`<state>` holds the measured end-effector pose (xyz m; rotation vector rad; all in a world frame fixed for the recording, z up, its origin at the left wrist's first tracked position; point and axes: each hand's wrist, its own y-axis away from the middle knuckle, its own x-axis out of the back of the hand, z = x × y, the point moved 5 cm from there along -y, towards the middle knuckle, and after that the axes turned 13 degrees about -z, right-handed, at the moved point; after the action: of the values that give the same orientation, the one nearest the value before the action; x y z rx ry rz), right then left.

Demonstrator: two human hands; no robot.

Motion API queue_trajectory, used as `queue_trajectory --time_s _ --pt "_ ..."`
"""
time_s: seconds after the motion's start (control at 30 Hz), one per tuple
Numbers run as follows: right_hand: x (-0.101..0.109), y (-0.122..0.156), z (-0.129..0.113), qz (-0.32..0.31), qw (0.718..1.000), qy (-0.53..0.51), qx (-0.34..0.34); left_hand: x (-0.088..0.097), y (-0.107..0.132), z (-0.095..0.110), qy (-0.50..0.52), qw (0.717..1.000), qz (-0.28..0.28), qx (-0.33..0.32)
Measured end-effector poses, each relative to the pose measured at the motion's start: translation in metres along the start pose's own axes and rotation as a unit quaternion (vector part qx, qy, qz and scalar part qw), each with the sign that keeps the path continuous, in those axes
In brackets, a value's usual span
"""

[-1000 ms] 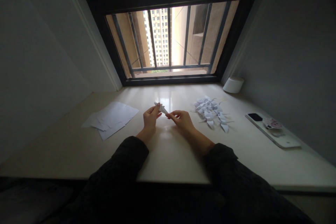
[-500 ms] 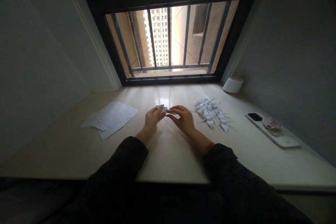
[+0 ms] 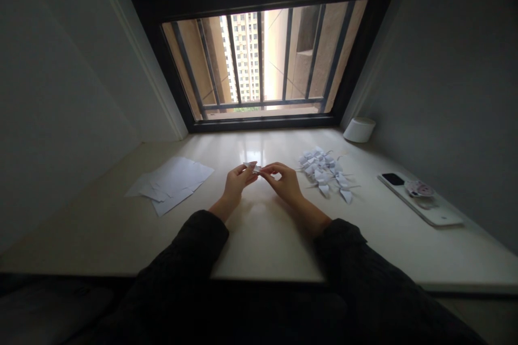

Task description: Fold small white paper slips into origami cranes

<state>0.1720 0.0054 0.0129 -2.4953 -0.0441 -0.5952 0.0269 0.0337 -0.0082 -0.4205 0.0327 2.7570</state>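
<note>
I see a glossy cream tabletop [image 3: 267, 248]: loose white paper sheets [image 3: 172, 182] toward its left edge, a heap of small folded white paper pieces [image 3: 324, 170] right of centre, and a flat white phone [image 3: 421, 206] along the right edge.

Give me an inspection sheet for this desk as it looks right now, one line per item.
Surface: pale glossy table, reflecting window light.
Job's things: small folded paper piece held between both hands; pile of folded pieces to the right; flat paper sheets to the left.
Clutter: phone lying flat at far right; white round container in the back corner.
Grippers: left hand and right hand, each with a fingertip grip on the folded paper piece.
Cables: nothing seen.
Surroundings: barred window ahead; room dim.
</note>
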Motion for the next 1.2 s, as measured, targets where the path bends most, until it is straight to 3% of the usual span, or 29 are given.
queue_trajectory --time_s 0.2,0.53,0.93,1.2 --pt "-0.002 -0.001 0.008 0.013 0.997 -0.059 -0.05 -0.002 0.001 0.003 -0.033 0.998 -0.022 -0.048" --pt "-0.001 0.002 -0.006 0.008 0.998 0.052 0.018 -0.003 0.001 0.006 -0.075 0.993 -0.01 -0.092" --pt "0.0 0.003 -0.009 0.021 0.994 0.096 0.051 -0.006 0.002 0.009 -0.059 0.994 -0.014 -0.094" --pt "0.001 0.003 -0.013 0.03 0.993 0.093 0.068 -0.008 0.004 0.017 -0.109 0.985 -0.027 -0.13"
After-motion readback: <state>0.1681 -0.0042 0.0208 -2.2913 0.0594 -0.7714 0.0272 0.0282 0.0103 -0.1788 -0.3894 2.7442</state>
